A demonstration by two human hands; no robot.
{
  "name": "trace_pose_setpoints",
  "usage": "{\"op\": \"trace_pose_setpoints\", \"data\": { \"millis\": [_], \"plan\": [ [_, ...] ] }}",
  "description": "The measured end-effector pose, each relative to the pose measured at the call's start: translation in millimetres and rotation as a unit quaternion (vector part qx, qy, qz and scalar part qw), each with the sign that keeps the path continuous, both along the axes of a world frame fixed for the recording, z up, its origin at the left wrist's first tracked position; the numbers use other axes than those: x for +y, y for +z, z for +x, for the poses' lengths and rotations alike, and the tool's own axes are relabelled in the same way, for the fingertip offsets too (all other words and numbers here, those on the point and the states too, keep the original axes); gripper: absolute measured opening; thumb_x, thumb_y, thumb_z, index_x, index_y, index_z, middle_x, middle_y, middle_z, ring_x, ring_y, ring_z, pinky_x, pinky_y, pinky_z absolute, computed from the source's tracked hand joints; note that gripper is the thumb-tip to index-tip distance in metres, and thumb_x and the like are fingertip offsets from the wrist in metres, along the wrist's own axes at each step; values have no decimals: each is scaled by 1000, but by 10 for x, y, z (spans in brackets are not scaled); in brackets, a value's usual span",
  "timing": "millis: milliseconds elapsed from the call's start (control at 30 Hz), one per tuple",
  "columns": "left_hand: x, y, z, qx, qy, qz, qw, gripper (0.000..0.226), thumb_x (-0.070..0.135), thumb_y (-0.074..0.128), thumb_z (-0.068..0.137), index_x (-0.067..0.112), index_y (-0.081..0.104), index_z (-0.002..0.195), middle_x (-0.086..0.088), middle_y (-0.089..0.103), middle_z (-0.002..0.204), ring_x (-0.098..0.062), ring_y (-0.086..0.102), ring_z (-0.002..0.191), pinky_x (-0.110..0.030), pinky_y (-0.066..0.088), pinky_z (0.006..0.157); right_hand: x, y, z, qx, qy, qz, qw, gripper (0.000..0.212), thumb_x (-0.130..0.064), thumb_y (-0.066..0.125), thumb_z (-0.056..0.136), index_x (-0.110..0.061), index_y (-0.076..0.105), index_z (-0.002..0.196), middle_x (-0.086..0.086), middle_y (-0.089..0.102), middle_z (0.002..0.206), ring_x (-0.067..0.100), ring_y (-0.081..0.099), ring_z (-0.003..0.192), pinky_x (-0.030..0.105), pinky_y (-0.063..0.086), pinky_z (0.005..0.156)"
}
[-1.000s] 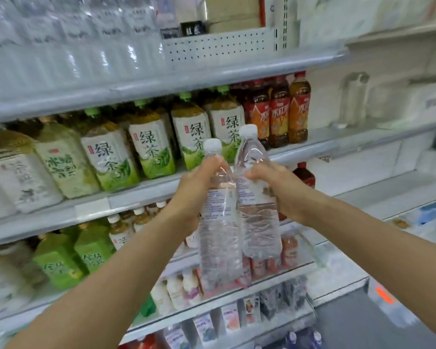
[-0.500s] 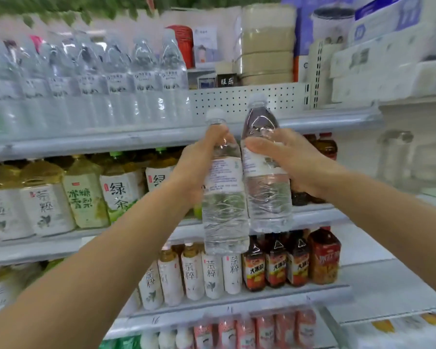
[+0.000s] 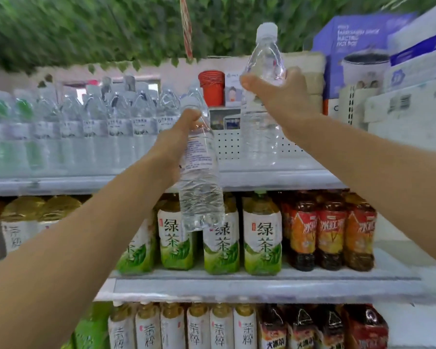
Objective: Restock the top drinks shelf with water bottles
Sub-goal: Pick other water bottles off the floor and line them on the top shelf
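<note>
My left hand (image 3: pixel 173 144) grips a clear water bottle (image 3: pixel 200 187) by its upper body, in front of the top shelf's front edge (image 3: pixel 275 178). Its base hangs down over the green tea row. My right hand (image 3: pixel 280 94) holds a second water bottle (image 3: pixel 262 132) near the shoulder, higher up and to the right. That bottle stands upright over the open right part of the top shelf; I cannot tell whether its base touches the shelf. A row of several stocked water bottles (image 3: pixel 86 132) fills the shelf's left part.
Behind the open gap are a red cup stack (image 3: pixel 211 86) and a perforated back panel (image 3: pixel 228 144). White packs (image 3: pixel 408 114) and a purple box (image 3: pixel 355 46) stand at the right. Green tea (image 3: pixel 262 233) and red tea bottles (image 3: pixel 330 230) fill the shelf below.
Both hands have risen with their bottles and moved apart. The right bottle went up and right over the top shelf. The camera tilted up, showing the greenery above.
</note>
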State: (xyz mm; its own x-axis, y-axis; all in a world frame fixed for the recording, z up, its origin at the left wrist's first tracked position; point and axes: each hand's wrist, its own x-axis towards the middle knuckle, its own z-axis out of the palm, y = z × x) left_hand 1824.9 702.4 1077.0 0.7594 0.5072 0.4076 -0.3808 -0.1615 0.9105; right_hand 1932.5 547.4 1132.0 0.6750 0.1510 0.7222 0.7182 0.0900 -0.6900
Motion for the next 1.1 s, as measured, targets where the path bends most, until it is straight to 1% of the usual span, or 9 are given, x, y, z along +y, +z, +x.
{"op": "trace_pose_setpoints", "data": {
  "millis": [67,133,233,433,567,700,833,1033,1100],
  "plan": [
    [84,75,97,2,13,1,1000,45,52,58,89,17,67,116,-3,72,108,-20,70,88,-32,55,66,179,88,115,-21,-31,16,999,94,-55,79,73,-11,32,142,5,50,135,21,53,120,41,47,101],
    [160,129,197,-6,1,-7,1000,47,50,58,89,14,67,117,-6,73,106,-19,71,77,-30,56,57,361,128,241,-31,-52,19,998,97,-55,78,75,-10,27,144,7,47,140,24,50,123,44,44,105],
    [292,202,338,-12,-6,-12,1000,45,49,59,89,11,69,110,-9,72,104,-23,69,75,-30,55,53,628,99,443,-37,-70,11,997,90,-55,77,77,-12,26,138,4,47,135,23,50,115,42,44,102],
    [471,264,556,-10,-21,-27,999,39,49,60,88,13,70,98,-6,74,85,-23,70,68,-35,57,57,1034,-205,761,-5,-100,-24,995,97,-61,77,73,-13,24,139,7,43,147,27,49,126,37,40,90],
    [591,239,629,-14,-32,-26,999,40,50,62,87,14,71,101,-5,75,88,-23,72,72,-36,58,58,1019,-226,843,51,-38,-72,995,107,-52,87,66,-9,24,141,9,42,146,26,45,130,42,41,103],
    [696,238,660,-21,-39,-28,999,43,51,62,87,13,71,105,-5,73,90,-21,70,67,-34,57,57,718,-314,956,119,57,-242,961,74,-29,84,73,-14,47,135,4,58,129,19,55,113,33,47,76],
    [764,242,719,-15,-34,-24,999,41,52,61,87,16,71,105,-6,73,99,-24,68,77,-36,58,62,622,-392,1015,79,60,-266,959,35,-26,79,79,-20,65,111,-3,68,110,15,61,103,28,47,69],
    [791,205,805,-17,-66,-29,997,38,52,59,90,16,70,97,-3,73,77,-19,70,58,-33,56,54,772,-428,1050,72,16,-250,965,63,-38,86,72,-18,52,121,1,62,117,17,60,98,29,48,73],
    [808,192,825,-22,-69,-38,997,37,51,60,90,16,69,100,-4,73,81,-20,70,62,-34,57,59,846,-452,1048,70,-4,-235,969,84,-41,89,68,-15,42,132,2,55,130,20,56,110,34,48,87]
  ]
}}
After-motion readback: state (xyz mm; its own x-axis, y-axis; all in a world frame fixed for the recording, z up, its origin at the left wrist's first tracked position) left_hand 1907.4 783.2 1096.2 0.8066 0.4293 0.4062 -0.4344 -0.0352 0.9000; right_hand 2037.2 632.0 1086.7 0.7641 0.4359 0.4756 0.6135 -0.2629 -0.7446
